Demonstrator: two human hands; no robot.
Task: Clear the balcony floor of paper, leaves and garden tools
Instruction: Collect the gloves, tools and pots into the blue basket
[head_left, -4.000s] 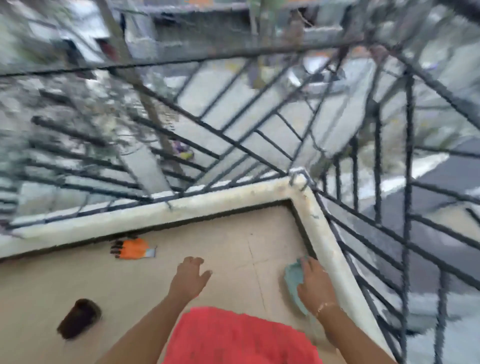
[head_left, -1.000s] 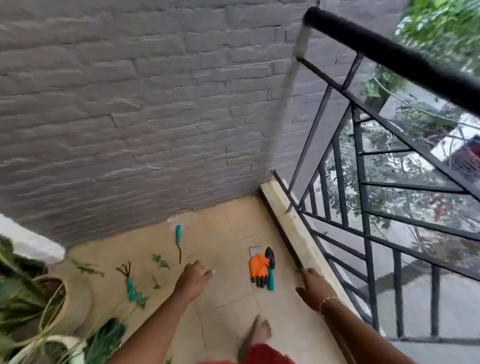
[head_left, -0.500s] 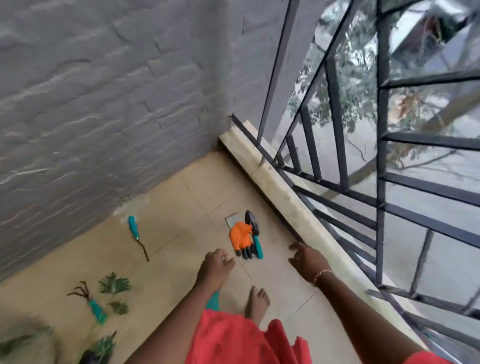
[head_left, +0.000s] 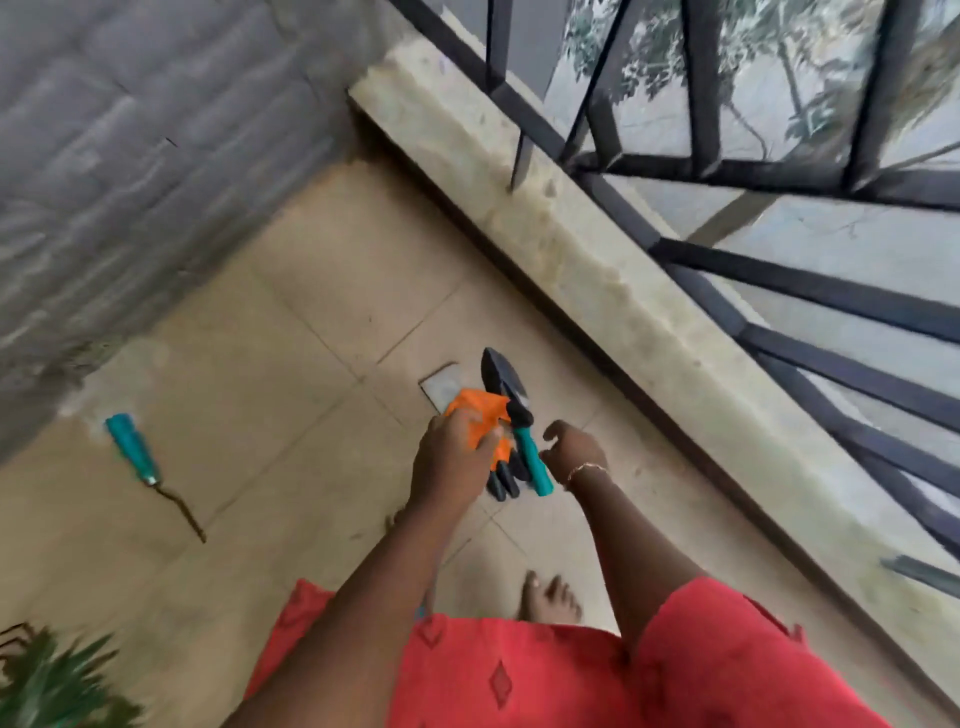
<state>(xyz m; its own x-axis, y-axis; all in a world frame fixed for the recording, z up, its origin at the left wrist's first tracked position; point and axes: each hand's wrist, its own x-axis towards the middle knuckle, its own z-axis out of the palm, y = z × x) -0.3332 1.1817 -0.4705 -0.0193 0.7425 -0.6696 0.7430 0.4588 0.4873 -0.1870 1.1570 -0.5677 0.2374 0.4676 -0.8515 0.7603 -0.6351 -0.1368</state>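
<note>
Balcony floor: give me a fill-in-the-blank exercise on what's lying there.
1. The left hand grips an ____ glove.
2. The trowel has a black blade and a ____ handle.
3. The weeder lies nearer the grey ____ than the railing.
Missing words: orange; teal; wall.

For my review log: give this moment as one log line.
left hand: grips orange glove | right hand: open beside trowel | paper, weeder: on floor

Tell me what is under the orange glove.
A pale flat sheet, perhaps paper, sticks out from under the orange glove; how far it reaches below is covered. The left hand grips the glove and hides part of it.
</note>
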